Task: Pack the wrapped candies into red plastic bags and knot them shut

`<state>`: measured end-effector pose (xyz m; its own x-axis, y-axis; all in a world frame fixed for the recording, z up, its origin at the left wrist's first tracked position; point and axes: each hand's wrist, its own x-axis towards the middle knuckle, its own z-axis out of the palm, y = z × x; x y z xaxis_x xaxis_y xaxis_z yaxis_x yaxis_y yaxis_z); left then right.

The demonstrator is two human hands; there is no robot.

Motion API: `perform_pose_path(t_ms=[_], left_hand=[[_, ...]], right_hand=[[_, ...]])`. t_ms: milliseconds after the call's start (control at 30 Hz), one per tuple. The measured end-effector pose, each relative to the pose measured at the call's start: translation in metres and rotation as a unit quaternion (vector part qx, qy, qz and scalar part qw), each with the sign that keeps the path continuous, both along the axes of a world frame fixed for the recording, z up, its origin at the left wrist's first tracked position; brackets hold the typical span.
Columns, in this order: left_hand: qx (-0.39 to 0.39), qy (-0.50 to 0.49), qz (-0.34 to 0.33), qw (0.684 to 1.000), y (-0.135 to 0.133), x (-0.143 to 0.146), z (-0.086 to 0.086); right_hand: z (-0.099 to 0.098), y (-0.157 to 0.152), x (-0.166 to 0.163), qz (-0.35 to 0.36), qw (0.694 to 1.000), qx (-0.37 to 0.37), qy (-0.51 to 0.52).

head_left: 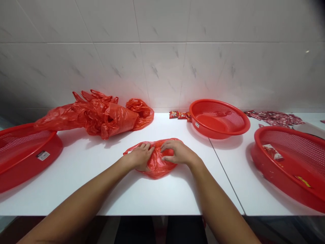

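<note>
A thin red plastic bag (157,171) lies on the white table in front of me, its mouth spread apart and facing up. My left hand (142,156) is closed over the left side of the bag, fingers bent and its thumb side down in the film. On the opposite side, my right hand (179,152) reaches over the bag's mouth. Its fingers are curved, with a gap between them and the thumb, and nothing shows between them. Folds of the bag hide some fingertips.
A heap of red plastic bags (109,117) lies at back left, beside a red basket (54,149). Small red packets (177,115) lie by another basket (218,132). A nearer basket (274,176) at right holds several packets. Patterned wrappers (276,117) lie along the tiled wall (162,74).
</note>
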<state>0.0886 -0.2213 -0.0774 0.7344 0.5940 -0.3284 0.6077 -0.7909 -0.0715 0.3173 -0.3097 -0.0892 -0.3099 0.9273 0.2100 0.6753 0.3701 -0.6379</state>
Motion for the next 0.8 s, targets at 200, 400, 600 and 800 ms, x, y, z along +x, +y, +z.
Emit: perform_pose_path(t_ms=[200,400,600,800], left_hand=[[-0.021,-0.046,-0.012,0.999,-0.033,-0.008,0.003],[0.048,-0.112,-0.123,0.985,-0.075,-0.006,-0.003],[0.044,-0.099,-0.060,0.992,-0.054,-0.017,-0.013],[-0.021,-0.182,-0.088,0.979,-0.041,-0.025,-0.030]], right_hand=[[-0.023,0.012,0.014,-0.027,0.980,-0.183,-0.071],[-0.021,0.012,0.015,-0.042,0.968,-0.228,-0.102],[0.011,-0.024,0.017,-0.024,0.967,-0.219,-0.130],[0.002,-0.067,-0.011,-0.089,0.988,-0.085,-0.091]])
